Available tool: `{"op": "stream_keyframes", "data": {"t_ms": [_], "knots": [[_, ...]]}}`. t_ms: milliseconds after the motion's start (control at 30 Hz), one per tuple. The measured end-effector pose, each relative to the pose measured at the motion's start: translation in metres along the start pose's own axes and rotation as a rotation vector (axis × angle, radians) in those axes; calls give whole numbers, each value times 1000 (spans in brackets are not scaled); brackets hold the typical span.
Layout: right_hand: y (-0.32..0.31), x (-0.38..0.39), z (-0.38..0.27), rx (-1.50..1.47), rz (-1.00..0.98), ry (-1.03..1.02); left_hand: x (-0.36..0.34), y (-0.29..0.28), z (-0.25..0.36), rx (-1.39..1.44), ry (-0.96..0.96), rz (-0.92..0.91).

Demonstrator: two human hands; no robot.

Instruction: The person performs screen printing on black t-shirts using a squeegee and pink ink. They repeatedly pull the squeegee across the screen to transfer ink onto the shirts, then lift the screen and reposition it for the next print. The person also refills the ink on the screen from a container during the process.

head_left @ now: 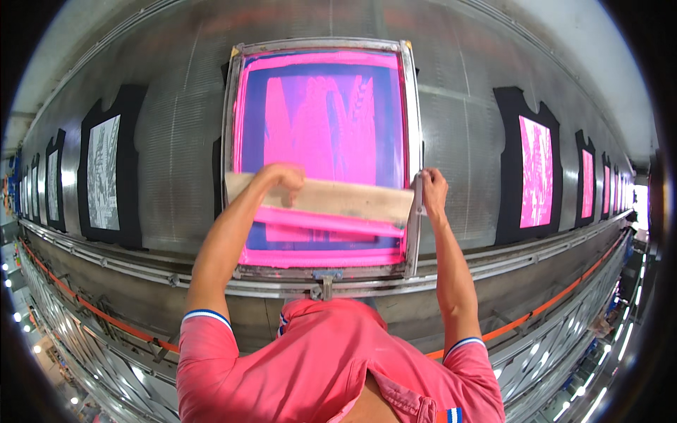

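A screen printing frame (414, 113) with metal sides lies in front of me, its mesh blue-purple and smeared with bright pink ink (331, 158). Across its lower half runs a wide wooden squeegee (352, 201), slightly tilted, its right end lower. My left hand (283, 178) is closed over the squeegee's top edge, left of its middle. Fingers bent, my right hand (433, 192) grips the frame's right side, close to the squeegee's right end. A band of pink ink shows along the squeegee's near edge. The frame covers most of the black garment beneath it.
Black shirts lie in a row along the long grey table (180, 141). A shirt on the left (106, 166) bears a white and grey print; one on the right (532, 169) has pink added. A metal rail (169, 271) follows the table's near edge.
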State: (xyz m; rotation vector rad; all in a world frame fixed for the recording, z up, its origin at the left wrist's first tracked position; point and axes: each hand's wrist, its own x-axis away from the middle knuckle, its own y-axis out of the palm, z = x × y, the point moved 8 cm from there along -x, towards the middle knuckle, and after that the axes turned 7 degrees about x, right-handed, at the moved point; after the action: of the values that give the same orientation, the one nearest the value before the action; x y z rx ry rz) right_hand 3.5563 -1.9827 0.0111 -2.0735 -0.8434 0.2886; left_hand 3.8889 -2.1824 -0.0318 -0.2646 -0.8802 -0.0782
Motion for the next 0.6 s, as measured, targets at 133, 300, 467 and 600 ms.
{"op": "stream_keyframes", "data": {"t_ms": [133,300,467,600], "knots": [[-2,2,-1,1,-45,37,-32,-134,34,-466,233,233],[-10,10,-9,-1,-52,106,-36,-287,74,-379,108,823],[-15,19,-12,-97,-96,232,-36,-324,90,-405,185,1072],[-14,17,-5,-117,-67,193,-35,-309,89,-429,259,1116]]}}
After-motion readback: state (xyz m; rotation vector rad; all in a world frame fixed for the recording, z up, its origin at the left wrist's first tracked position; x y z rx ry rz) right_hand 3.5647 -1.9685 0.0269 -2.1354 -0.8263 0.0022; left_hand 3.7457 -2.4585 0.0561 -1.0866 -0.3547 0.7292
